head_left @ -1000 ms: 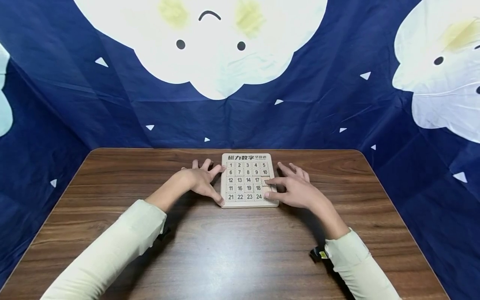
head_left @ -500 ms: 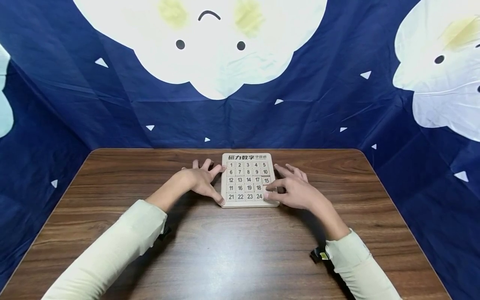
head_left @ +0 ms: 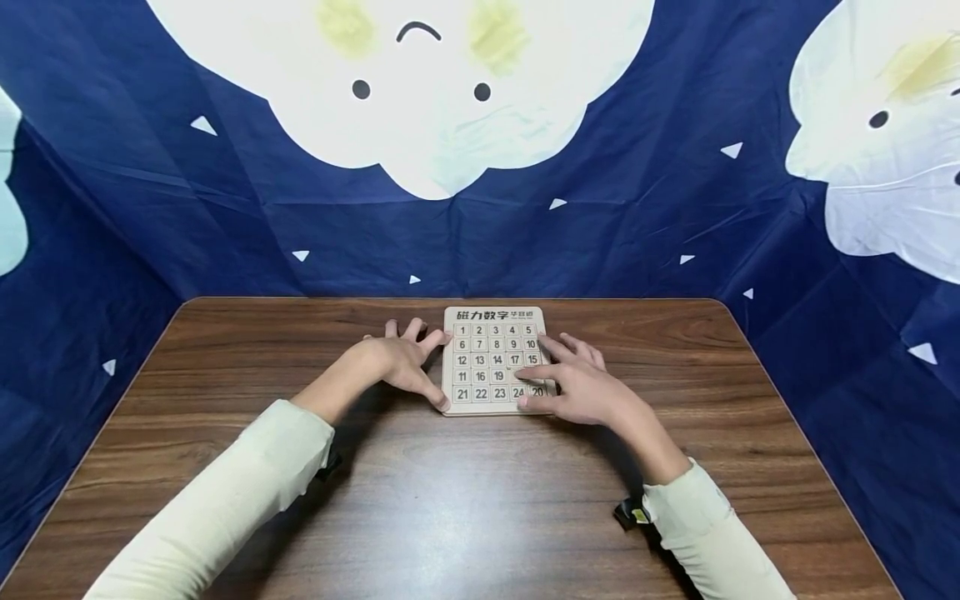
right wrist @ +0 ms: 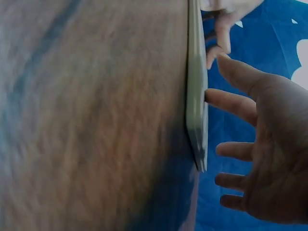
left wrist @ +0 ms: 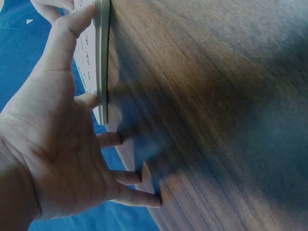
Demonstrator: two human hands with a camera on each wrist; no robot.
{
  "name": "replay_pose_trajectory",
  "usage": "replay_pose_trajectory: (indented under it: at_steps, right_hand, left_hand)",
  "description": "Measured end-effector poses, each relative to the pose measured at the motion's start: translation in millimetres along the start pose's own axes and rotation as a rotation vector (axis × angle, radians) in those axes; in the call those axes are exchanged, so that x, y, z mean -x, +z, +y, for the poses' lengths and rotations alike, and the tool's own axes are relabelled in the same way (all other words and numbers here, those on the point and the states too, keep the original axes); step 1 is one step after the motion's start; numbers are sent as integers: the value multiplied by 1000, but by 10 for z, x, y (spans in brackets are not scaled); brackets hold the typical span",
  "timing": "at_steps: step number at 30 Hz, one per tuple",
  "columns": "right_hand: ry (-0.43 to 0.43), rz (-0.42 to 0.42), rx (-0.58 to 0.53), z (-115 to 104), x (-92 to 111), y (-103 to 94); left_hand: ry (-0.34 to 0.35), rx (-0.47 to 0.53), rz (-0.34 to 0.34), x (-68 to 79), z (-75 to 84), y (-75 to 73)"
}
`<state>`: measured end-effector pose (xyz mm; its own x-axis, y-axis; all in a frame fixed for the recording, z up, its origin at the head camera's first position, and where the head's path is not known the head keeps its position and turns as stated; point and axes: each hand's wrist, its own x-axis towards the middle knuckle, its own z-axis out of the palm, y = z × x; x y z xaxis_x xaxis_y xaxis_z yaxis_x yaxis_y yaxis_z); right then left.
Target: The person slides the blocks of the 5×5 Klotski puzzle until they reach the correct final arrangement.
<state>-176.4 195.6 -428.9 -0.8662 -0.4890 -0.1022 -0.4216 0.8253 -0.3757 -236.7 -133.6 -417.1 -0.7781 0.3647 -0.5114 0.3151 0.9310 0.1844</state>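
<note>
A pale number sliding puzzle (head_left: 498,408) lies flat near the table's far edge, its numbered tiles in rows beneath a printed heading. At its left side, my left hand (head_left: 401,362) has the thumb and index finger against the frame, other fingers spread on the tabletop in the left wrist view. My right hand (head_left: 588,383) reaches over the right side. Its index fingertip touches the fourth row, where the finger covers the area right of tile 19 (head_left: 498,376). The right thumb is by tile 24 (head_left: 518,392); the remaining fingers are extended.
The brown wooden table (head_left: 450,500) extends in front of the puzzle. Behind it and at both sides hangs a blue cloth (head_left: 247,233) printed with white clouds and small triangles. A dark strap (head_left: 628,513) shows at the right sleeve.
My right hand has shifted left, its index finger leaving tile 15 for the fourth row. Tile 15 has come into view, then tile 20; tile 18 is now covered. The left hand stays put.
</note>
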Motion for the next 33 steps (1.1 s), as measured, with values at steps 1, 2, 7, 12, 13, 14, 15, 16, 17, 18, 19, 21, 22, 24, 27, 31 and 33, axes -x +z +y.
replay_pose_trajectory:
  at_steps: [1,2,7,12,13,14,15,16,17,18,19,21,22,24,27,31,33]
  right_hand:
    - [9,8,10,1,8,-11]
    - [15,25,20,3,8,-19]
    - [0,65,25,-34,-91,3]
    - [-10,23,14,-96,-171,61]
    - [-8,16,8,-102,-167,54]
    - [-8,10,-3,-109,-159,44]
    - [-12,12,-15,-117,-155,35]
    - [-18,18,-27,-121,-157,31]
    - [-30,28,-28,-126,-164,29]
    - [-42,38,-28,-128,-178,33]
    - [-53,45,-28,-131,-204,47]
    - [-68,51,-25,-134,-253,78]
    - [-69,47,-23,-131,-270,91]
    - [-63,29,-22,-122,-273,99]
    - [-27,25,-10,-80,-224,87]
    - [4,75,16,-38,-172,71]
    - [-8,84,17,-62,-201,92]
  left_hand:
    - [-2,1,-2,3,-8,6]
    - [-4,1,-2,10,-16,10]
    - [-5,-8,-2,29,-24,4]
    - [7,-4,-2,7,-26,23]
    - [10,-4,-1,2,-22,23]
    - [11,-4,-1,-3,-17,21]
    - [10,-3,0,-2,-12,17]
    - [8,-3,1,-3,-8,14]
    - [7,-3,1,-4,-3,12]
    - [8,-4,3,-5,0,10]
    - [7,-5,3,-5,-3,10]
    - [8,-8,4,-4,-9,6]
    - [10,-12,5,-4,-13,5]
    - [13,-17,11,-5,-22,2]
    - [20,-19,21,0,-27,4]
    - [31,-22,37,2,-34,35]
    - [37,-25,44,13,-48,54]
